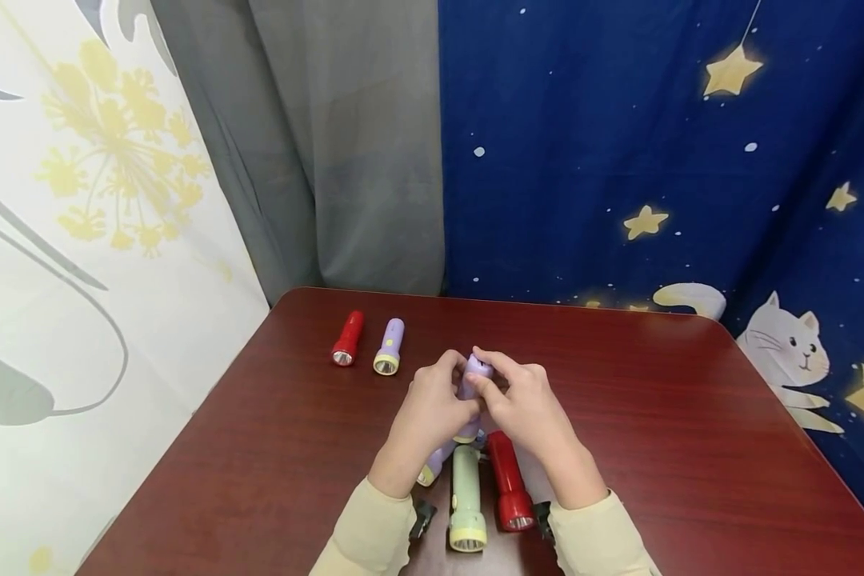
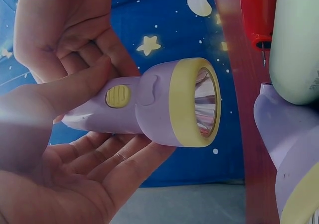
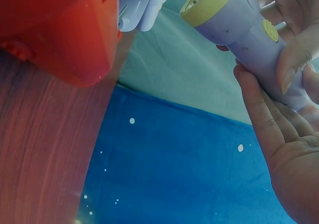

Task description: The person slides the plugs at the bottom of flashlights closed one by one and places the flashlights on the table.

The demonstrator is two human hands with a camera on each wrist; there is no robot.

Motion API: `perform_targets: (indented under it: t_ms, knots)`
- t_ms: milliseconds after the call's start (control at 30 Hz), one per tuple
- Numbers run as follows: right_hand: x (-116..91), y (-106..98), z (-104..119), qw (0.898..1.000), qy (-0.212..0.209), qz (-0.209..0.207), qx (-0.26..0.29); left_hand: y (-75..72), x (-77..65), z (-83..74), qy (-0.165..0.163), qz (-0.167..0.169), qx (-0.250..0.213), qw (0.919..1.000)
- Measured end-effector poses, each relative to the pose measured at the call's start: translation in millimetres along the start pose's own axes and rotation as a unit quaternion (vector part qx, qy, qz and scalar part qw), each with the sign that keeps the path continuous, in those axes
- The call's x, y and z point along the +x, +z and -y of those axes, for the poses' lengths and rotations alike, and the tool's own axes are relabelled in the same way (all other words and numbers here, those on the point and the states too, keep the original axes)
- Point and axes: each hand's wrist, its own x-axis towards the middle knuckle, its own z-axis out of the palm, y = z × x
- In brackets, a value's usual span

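A lilac flashlight [image 1: 473, 384] with a yellow head ring is held over the table by both hands, its lens end down in the head view. The left hand [image 1: 435, 400] grips its body, thumb along one side and fingers along the other, as the left wrist view shows beside the yellow switch [image 2: 118, 96]. At the tail end, the right hand [image 1: 527, 404] pinches it between thumb and fingers. Close below the hands lie a pale green flashlight [image 1: 466, 496], a red flashlight [image 1: 510, 484] and another lilac flashlight [image 1: 432, 466], partly hidden by the left hand.
Toward the back left of the dark red table [image 1: 662, 416] lie a small red flashlight [image 1: 349, 336] and a small lilac flashlight [image 1: 390, 344], side by side. A grey curtain [image 1: 374, 144] and a blue star-patterned curtain [image 1: 583, 160] hang behind the table.
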Motion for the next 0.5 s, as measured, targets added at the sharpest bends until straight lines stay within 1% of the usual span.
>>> perform_targets:
  t_ms: [133,267,367,500]
  knots:
    - [-0.8,0.0,0.6,1.000,0.009,0.004,0.001,0.9,0.2,0.6,0.000,-0.003,-0.003,1.0000]
    - [-0.4,-0.2,-0.3,1.000,0.004,0.000,-0.005,2.0,1.3,1.6,0.001,-0.007,-0.005,1.0000]
    - [0.2,0.2,-1.1,1.000,0.000,-0.004,-0.004,2.8,2.2,1.7,0.007,-0.019,0.003,0.9998]
    - [0.3,1.8,-1.3,1.000,-0.002,-0.012,0.012,2.6,3.2,1.4,0.020,-0.039,0.017,0.9989]
